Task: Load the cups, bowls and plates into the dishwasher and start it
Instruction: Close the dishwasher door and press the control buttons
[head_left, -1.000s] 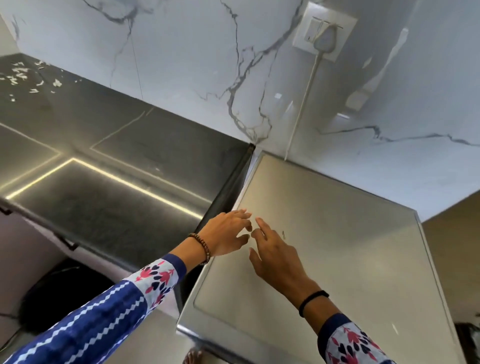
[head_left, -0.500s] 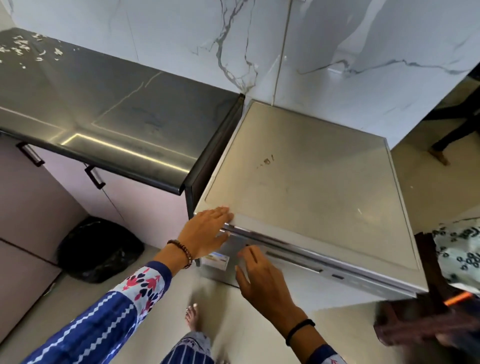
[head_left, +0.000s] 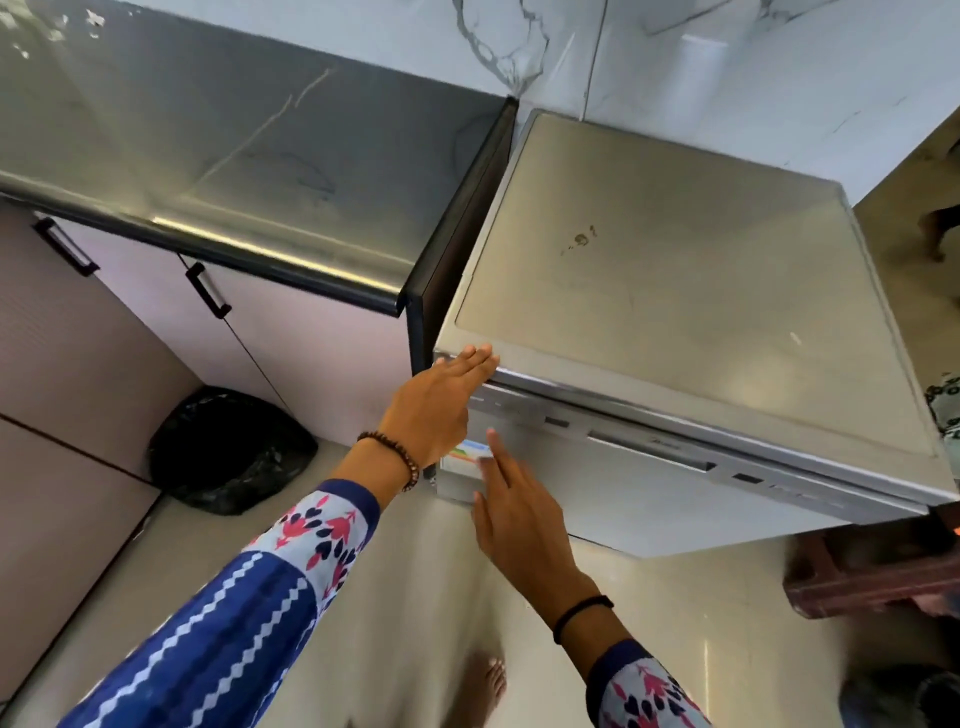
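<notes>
Both hands off the top now: flat left hand (head_left: 436, 410) on silver steel dishwasher (head_left: 675, 291) front lip, right hand (head_left: 511, 512) fingers apart at door, gripping nothing, door still shut, nothing loaded

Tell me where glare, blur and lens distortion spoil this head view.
Head view: a bright glare strip runs along the dark countertop's front edge; wide-angle bending curves the dishwasher and counter edges; the right hand and lower right corner are motion-blurred; the left hand is sharper.

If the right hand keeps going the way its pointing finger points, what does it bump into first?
Probably the dishwasher door. The right hand points up past the colourful sticker toward the control strip. Depth is unclear, so the fingers may already be almost touching.
</notes>
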